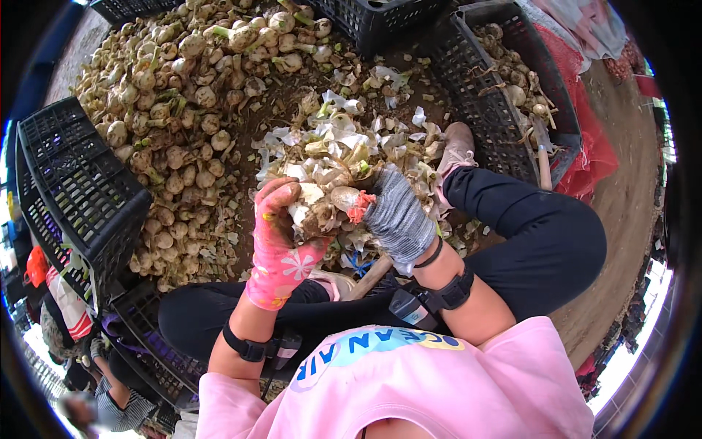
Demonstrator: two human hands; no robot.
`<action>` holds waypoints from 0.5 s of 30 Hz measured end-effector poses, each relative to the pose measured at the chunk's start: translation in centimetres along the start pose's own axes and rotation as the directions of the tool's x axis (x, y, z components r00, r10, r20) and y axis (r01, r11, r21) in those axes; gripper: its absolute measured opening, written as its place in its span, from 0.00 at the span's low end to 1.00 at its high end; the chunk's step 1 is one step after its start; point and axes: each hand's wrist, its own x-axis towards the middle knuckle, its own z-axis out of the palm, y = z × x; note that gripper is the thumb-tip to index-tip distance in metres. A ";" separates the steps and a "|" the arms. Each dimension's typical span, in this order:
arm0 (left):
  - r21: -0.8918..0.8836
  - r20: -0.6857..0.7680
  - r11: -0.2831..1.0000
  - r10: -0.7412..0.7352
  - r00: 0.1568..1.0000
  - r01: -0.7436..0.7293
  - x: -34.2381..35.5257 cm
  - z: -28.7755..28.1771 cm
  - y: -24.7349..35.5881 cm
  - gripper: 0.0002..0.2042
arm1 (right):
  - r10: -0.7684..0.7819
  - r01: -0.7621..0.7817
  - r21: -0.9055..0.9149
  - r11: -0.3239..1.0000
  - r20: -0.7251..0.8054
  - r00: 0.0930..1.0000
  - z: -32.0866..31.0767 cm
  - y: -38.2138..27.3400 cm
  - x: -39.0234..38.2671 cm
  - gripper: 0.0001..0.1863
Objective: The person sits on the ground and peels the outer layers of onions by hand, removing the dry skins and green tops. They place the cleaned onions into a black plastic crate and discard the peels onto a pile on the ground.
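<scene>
My left hand (281, 245), in a pink flowered glove, is closed around a garlic bulb (310, 196) with a white side and a brown, dirty underside. From the right, my right hand (398, 216) in a grey knitted glove meets the same bulb, its fingers bent and one bare digit pressed against it. An orange-red wrap (360, 207) circles that digit. Beneath both hands lies a heap of loose garlic skins (333, 139). The fingers on the far side of the bulb are partly hidden.
A large pile of garlic bulbs (183, 95) spreads at the far left. Black crates stand at the left (84, 172) and far right (486, 102); the right one holds bulbs. A wooden handle (371, 276) lies between my legs. Another person (128, 395) is at the lower left.
</scene>
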 end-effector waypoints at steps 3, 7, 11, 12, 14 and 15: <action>-0.233 -0.031 0.922 -0.326 0.945 0.310 0.7 0.5 1.7 0.37 | -0.080 0.077 -0.192 0.978 -0.010 0.997 -0.6 1.1 0.0 0.13; -0.704 0.236 0.482 -0.533 0.812 0.521 0.7 -0.3 1.6 0.31 | 0.060 -0.043 -0.087 0.995 0.194 0.979 -1.3 -2.4 0.5 0.13; -0.697 0.415 0.166 -0.700 0.581 0.698 1.6 -1.1 0.7 0.33 | -0.217 0.234 -0.184 0.955 0.110 0.970 -0.4 1.2 0.3 0.15; -0.634 0.443 0.189 -0.707 0.552 0.750 1.8 -1.2 0.7 0.33 | -0.221 0.228 -0.163 0.960 0.056 0.974 0.0 1.4 0.4 0.15; -0.434 -0.030 0.629 -0.725 0.688 0.645 1.6 0.6 1.1 0.32 | 0.144 -0.190 0.286 0.939 0.174 0.974 0.2 0.9 0.5 0.15; -0.351 -0.097 0.639 -0.751 0.653 0.684 1.5 0.3 -0.9 0.31 | 0.144 -0.185 0.298 0.937 0.154 0.978 0.5 1.0 0.3 0.14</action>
